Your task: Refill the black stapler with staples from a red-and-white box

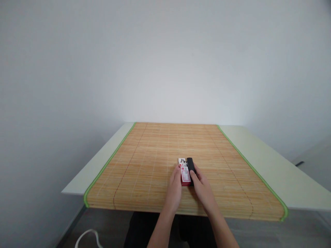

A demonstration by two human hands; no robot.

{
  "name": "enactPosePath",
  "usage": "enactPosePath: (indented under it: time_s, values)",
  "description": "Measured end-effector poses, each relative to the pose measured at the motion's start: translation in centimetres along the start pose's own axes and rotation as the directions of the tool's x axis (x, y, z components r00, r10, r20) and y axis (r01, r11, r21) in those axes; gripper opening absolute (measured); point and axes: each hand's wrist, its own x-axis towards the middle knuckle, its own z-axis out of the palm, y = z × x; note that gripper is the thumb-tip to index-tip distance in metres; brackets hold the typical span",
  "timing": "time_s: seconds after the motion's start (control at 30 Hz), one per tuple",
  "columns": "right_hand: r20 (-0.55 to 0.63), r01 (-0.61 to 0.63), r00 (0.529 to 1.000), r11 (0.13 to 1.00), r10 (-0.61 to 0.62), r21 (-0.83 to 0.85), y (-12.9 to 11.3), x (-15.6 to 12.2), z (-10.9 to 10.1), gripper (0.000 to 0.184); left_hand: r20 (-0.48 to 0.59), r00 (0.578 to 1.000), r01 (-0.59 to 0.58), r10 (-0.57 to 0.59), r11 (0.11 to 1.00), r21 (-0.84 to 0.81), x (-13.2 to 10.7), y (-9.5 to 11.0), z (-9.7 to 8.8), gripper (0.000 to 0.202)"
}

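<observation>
Close to the front of the bamboo mat (155,151), a small white-and-red printed box (185,174) lies with its long side pointing away from me. A black oblong thing that looks like a stapler (190,161) lies right along the box's right side. My left hand (175,187) is closed against the left side of the box. From the right, my right hand (203,187) wraps round the black stapler, its thumb on top. The fingertips under both things are hidden.
The mat has green edging (111,158) and covers the middle of a white table (248,148). Its front end reaches the table's near edge, above my legs. A white wall stands behind. A white cable (89,231) lies low at the left.
</observation>
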Motion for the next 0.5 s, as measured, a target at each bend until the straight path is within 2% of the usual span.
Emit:
enactPosePath:
  time_s: [0.07,0.13,0.23,0.27,0.33,0.5]
  values:
    - [0.029,0.0,1.0,1.0,0.0,-0.015,-0.2,-0.2,0.1,0.061,0.01,0.999,-0.04,0.039,0.998,0.058,-0.5,0.4,-0.5,0.05]
    - [0.033,-0.004,0.999,0.999,0.005,-0.046,-0.5,-0.3,-0.2,0.062,0.023,0.993,-0.116,0.114,0.973,0.199,-1.0,0.7,-1.1,0.058]
    - [0.017,0.004,1.0,0.996,-0.002,-0.089,-0.7,-0.4,-1.1,0.062,0.036,0.966,-0.239,0.254,0.836,0.493,-1.5,0.9,-1.7,0.086]
    - [0.012,0.008,1.0,0.996,-0.007,-0.088,-0.8,-0.5,-1.3,0.062,0.051,0.959,-0.26,0.28,0.79,0.556,-1.6,0.9,-1.9,0.09]
    - [0.017,0.013,1.0,0.997,-0.012,-0.075,-0.9,-0.6,-1.7,0.062,0.088,0.95,-0.289,0.299,0.739,0.609,-1.7,0.9,-2.0,0.086]
    - [0.055,0.041,0.998,0.997,-0.037,-0.064,-1.6,-1.1,-1.7,0.057,0.126,0.939,-0.321,0.319,0.686,0.653,-1.9,1.1,-1.9,0.07]
